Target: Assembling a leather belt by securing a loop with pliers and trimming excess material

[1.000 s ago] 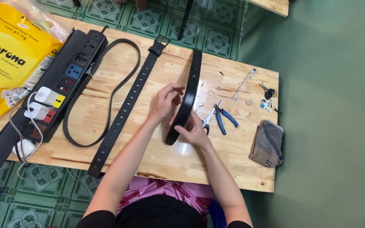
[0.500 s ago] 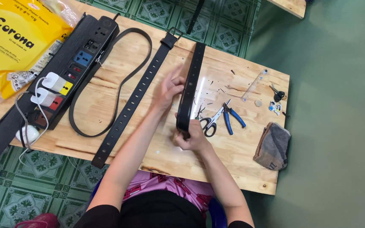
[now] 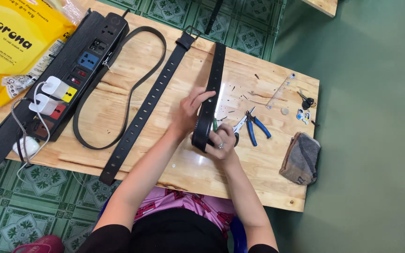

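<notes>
Holding a black belt strap (image 3: 210,93) on the wooden table (image 3: 165,117), both hands on its near end. The strap is flat, dark and matte, running lengthwise away from the person, far end close to the table's back edge, near end folded or rolled under at the grip.

Left hand (image 3: 191,110): palm down, fingers spread, fingertips pressing on the strap's left edge about midway along; forearm comes in diagonally from lower left. Right hand (image 3: 221,143): curled around the strap's near end, clasping it, a ring visible on one finger; forearm rises nearly straight from the body.

Around it:
- second black belt (image 3: 151,100) with a row of punched holes and a metal buckle (image 3: 192,32) at the far end, lying just left of the held strap, parallel to it; its thinner part loops back towards the power strip.
- blue-handled pliers (image 3: 254,126) just right of the hands, on the table.
- grey cloth pouch (image 3: 301,157) near the right edge.
- clear ruler (image 3: 280,89) and small keys (image 3: 305,100) at far right.
- black power strip (image 3: 66,79) with two white plugs (image 3: 52,96) along the left side.
- yellow plastic bag (image 3: 10,42) at top left.
</notes>
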